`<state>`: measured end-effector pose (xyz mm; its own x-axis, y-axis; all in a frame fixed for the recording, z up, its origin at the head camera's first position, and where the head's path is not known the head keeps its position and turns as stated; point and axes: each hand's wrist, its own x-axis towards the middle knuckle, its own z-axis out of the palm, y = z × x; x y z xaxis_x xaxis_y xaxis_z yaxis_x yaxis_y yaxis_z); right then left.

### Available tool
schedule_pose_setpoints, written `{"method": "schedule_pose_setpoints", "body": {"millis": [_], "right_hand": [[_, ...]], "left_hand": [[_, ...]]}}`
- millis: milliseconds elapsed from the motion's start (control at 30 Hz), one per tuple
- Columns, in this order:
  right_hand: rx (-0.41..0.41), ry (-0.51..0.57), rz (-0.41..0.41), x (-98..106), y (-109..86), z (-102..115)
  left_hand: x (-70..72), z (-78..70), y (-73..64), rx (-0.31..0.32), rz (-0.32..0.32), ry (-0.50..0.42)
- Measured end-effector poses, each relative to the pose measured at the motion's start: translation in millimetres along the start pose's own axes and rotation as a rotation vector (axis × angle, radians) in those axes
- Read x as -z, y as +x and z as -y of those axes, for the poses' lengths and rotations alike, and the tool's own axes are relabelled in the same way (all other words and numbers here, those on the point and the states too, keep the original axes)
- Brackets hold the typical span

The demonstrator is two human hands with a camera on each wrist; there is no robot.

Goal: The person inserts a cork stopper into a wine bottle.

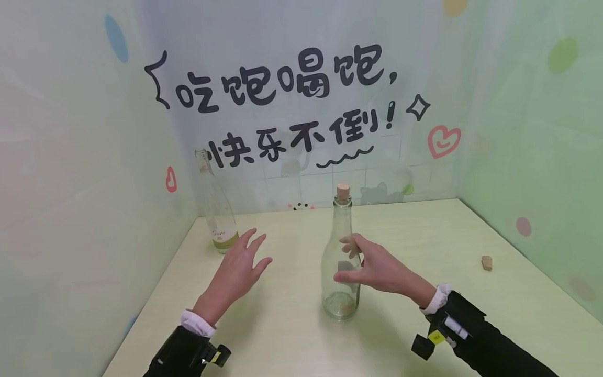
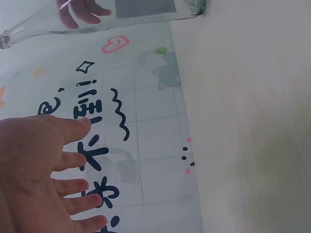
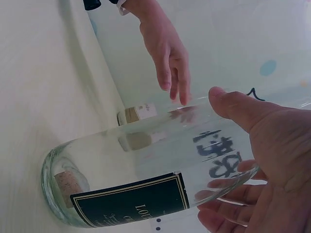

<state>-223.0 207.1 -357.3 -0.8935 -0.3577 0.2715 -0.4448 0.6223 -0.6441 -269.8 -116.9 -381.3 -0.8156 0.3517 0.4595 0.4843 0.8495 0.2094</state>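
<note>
Clear glass bottle, faintly green, with a rounded shoulder and thick base, standing upright on the pale table. A tan stopper sits partway out of its mouth. The dark label has a gold border; a second cork shows through the glass at the base. Lettering after "LOU" is hard to make out, and the head view gives only the label's grey back. The left wrist view cuts off one side of the bottle; the right wrist view loses its neck. My right hand is curled round the body below the shoulder, thumb in front, fingers behind and visible through the glass; how firmly they press I cannot tell. My left hand, fingers spread and holding nothing, is apart from this bottle, before a labelled bottle.
</note>
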Motion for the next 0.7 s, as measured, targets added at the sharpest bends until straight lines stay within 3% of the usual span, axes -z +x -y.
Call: {"method": "schedule_pose_setpoints", "body": {"millis": [333, 700], "right_hand": [[-0.049, -0.048, -0.068, 20, 4.2, -28], [-0.159, -0.070, -0.097, 58, 14.7, -75]], "left_hand": [[-6.3, 24.6, -12.3, -0.008, -0.021, 0.050], [-13.3, 37.2, -16.5, 0.002, -0.003, 0.103]]}}
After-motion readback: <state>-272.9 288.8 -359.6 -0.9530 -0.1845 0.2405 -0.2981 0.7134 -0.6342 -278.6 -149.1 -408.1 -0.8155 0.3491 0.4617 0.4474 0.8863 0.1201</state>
